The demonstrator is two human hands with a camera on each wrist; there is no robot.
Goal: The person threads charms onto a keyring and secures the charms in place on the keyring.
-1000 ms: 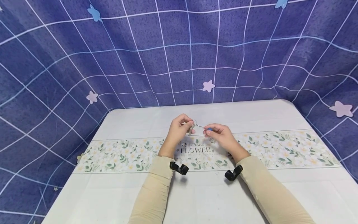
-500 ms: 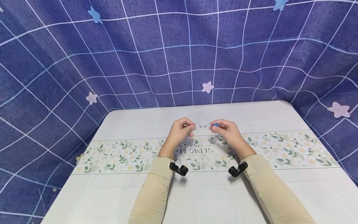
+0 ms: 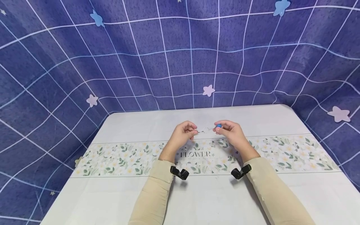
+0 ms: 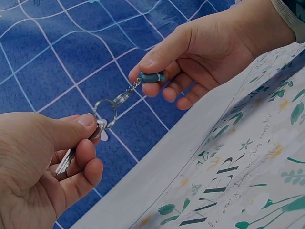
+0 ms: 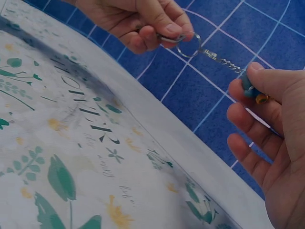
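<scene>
My left hand (image 3: 182, 135) pinches a silver key (image 4: 66, 161) by its head between thumb and forefinger, the toothed blade pointing back under the fingers. A split ring (image 4: 106, 114) passes through the key's head. From that ring a short metal chain (image 5: 223, 60) runs to a small blue figure charm (image 4: 151, 77) with a bit of orange at one end. My right hand (image 3: 230, 132) pinches this charm between thumb and forefinger, the other fingers loosely bent. Ring and chain are stretched nearly straight between the two hands, above the far half of the table.
The white table (image 3: 118, 197) has a floral band (image 3: 123, 157) across it, printed with the word FLOWER. A blue curtain (image 3: 146, 62) with white grid lines and stars hangs behind and at both sides. Each wrist carries a black camera mount (image 3: 180, 172).
My right hand has moved right with the charm, widening the gap between the hands. The ring and chain now show drawn out between them. The left hand has shifted slightly.
</scene>
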